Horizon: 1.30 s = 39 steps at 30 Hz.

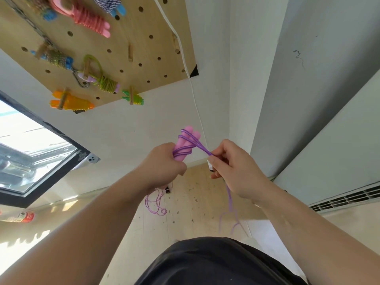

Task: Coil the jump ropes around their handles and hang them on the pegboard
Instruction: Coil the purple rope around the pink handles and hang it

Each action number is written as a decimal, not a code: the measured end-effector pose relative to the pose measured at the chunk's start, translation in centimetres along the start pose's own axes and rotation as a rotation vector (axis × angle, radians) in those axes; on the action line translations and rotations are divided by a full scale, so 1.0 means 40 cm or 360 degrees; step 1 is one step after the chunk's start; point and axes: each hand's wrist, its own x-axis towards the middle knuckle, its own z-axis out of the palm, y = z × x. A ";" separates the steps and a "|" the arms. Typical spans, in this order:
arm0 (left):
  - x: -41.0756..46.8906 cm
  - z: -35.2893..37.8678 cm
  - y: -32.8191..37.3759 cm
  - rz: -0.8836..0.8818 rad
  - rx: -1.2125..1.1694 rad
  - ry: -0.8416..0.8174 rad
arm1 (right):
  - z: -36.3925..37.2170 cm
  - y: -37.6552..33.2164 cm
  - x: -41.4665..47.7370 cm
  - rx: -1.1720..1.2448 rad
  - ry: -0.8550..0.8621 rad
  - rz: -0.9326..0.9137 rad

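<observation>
Other coiled ropes [90, 21] already hang on the far-left wooden pegboard [144, 23]; the left grip [164, 163] clasps paired pink plastic handles [186, 136] bearing few turns, while the right grip [234, 167] pinches the mostly slack translucent purple jump rope [229, 196].

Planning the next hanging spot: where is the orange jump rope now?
Head view, upper left: the orange jump rope hangs at the pegboard's lower edge, left of the green-handled jump rope.

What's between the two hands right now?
Head view: a stretch of purple rope runs from the pink handles in the left hand to the right hand.
</observation>
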 end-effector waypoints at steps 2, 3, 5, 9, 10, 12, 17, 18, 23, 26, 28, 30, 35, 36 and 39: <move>-0.016 0.000 0.007 -0.0077 -0.0303 -0.0103 | -0.001 -0.016 0.003 0.0015 0.0060 -0.0076; -0.024 0.000 0.009 -0.0089 -0.0422 -0.0180 | -0.002 -0.021 0.004 -0.0033 0.0092 -0.0124; -0.044 0.004 0.012 -0.0065 -0.0626 -0.0370 | -0.003 -0.030 0.003 0.0047 0.0068 -0.0150; -0.074 0.007 0.012 0.0025 -0.0988 -0.0840 | -0.008 -0.060 0.002 0.0457 -0.0121 -0.0165; -0.079 0.007 0.008 0.0054 -0.1104 -0.0999 | -0.009 -0.063 0.003 0.0533 -0.0170 -0.0206; -0.084 0.007 -0.002 0.0103 -0.1346 -0.1325 | -0.012 -0.067 0.006 0.0618 -0.0242 -0.0276; -0.087 0.010 -0.028 0.0204 -0.1655 -0.1756 | -0.011 -0.088 0.020 0.0380 -0.0512 -0.0451; -0.085 0.006 -0.032 0.0199 -0.1660 -0.1742 | -0.014 -0.094 0.024 0.0255 -0.0505 -0.0486; -0.069 -0.018 -0.025 -0.0009 -0.1407 -0.0905 | -0.044 -0.078 0.057 -0.0871 0.0104 -0.0703; -0.067 -0.025 -0.004 -0.0050 -0.1297 -0.0648 | -0.040 -0.045 0.054 -0.1214 0.0440 -0.1064; -0.074 -0.023 0.009 -0.0010 -0.1346 -0.0735 | -0.041 -0.030 0.058 -0.1311 0.0684 -0.1257; -0.080 -0.019 0.018 0.0120 -0.1465 -0.0984 | -0.043 -0.028 0.063 -0.1225 0.0815 -0.1360; -0.066 -0.020 0.032 0.0350 -0.1739 -0.1530 | -0.030 -0.091 0.038 -0.0131 0.0234 -0.0950; -0.061 -0.020 0.033 0.0346 -0.1749 -0.1588 | -0.024 -0.102 0.038 0.0128 0.0086 -0.0779; -0.047 -0.012 0.030 0.0306 -0.1759 -0.1707 | -0.012 -0.117 0.058 0.0564 -0.0115 -0.0279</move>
